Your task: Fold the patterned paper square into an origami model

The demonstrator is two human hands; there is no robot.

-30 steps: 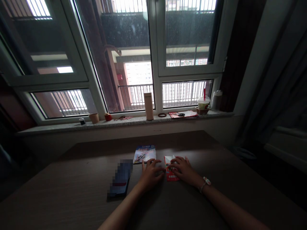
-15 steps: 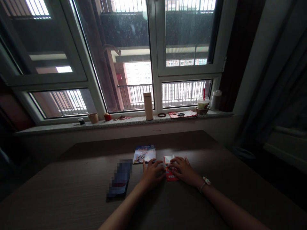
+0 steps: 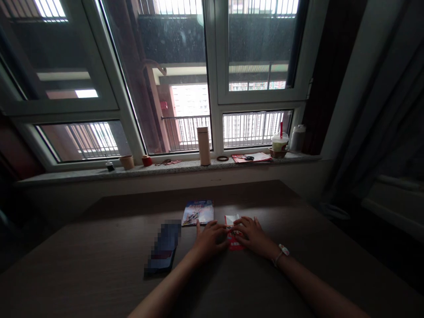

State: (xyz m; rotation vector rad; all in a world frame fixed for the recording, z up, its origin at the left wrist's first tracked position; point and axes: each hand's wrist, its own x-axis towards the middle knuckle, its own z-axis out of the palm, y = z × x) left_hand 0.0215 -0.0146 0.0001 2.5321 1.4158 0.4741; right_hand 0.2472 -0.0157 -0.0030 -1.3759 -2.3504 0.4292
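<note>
A small red and white paper (image 3: pixel 232 238) lies on the dark wooden table (image 3: pixel 99 247) in front of me. My left hand (image 3: pixel 208 240) rests at its left edge, fingers curled and fingertips pressing on it. My right hand (image 3: pixel 253 235) lies over its right side, fingers bent and pressing it down; a bracelet with a white bead sits on that wrist. A blue printed booklet (image 3: pixel 198 212) lies just beyond my left hand. Much of the paper is hidden under my fingers.
A dark phone-like slab (image 3: pixel 162 249) lies left of my left hand. On the window sill (image 3: pixel 82 173) stand a tall beige flask (image 3: pixel 204 145), a small cup (image 3: pixel 126 162), a red pot (image 3: pixel 146 160), red papers with scissors (image 3: pixel 251 157), a drink cup with straw (image 3: pixel 279 142).
Both hands have stayed on the red paper with only slight shifts of the fingers; the view has drifted a little to the right.
</note>
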